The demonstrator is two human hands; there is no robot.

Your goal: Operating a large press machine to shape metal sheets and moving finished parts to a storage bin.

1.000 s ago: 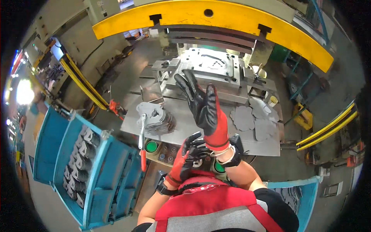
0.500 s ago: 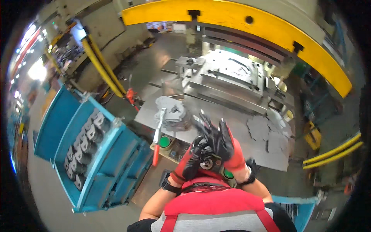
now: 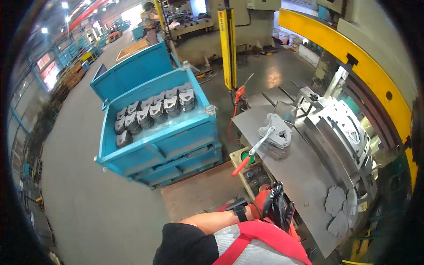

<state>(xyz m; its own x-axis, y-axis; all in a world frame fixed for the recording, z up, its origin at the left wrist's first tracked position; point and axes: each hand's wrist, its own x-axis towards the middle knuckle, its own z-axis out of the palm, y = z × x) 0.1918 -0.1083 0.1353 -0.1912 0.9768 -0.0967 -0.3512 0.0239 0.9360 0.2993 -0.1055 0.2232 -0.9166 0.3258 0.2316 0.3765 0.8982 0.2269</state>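
My left hand (image 3: 261, 201), in a red glove with black fingers, is close against my body at the table's near edge. Partly behind and beside it is my right hand (image 3: 286, 216), gloved the same way. The two hands overlap, and their dark fingers blend, so I cannot make out their grip. Just ahead lies a ratchet wrench (image 3: 262, 140) with a red handle (image 3: 241, 166). Its head rests on a stack of grey metal plates (image 3: 278, 139), while the handle juts past the table edge over a control box with a green button (image 3: 247, 157).
At left stands a blue metal bin (image 3: 159, 150) with stacked grey parts (image 3: 157, 111). The steel table (image 3: 304, 176) carries loose flat plates (image 3: 336, 201) at its right. Beyond are the press die (image 3: 346, 128), a yellow beam (image 3: 324, 33) and a yellow post (image 3: 228, 48).
My view has swung left, so the bin now sits nearer the middle and the press farther right. My hands, earlier raised over the table edge, are now lower and close to my body.
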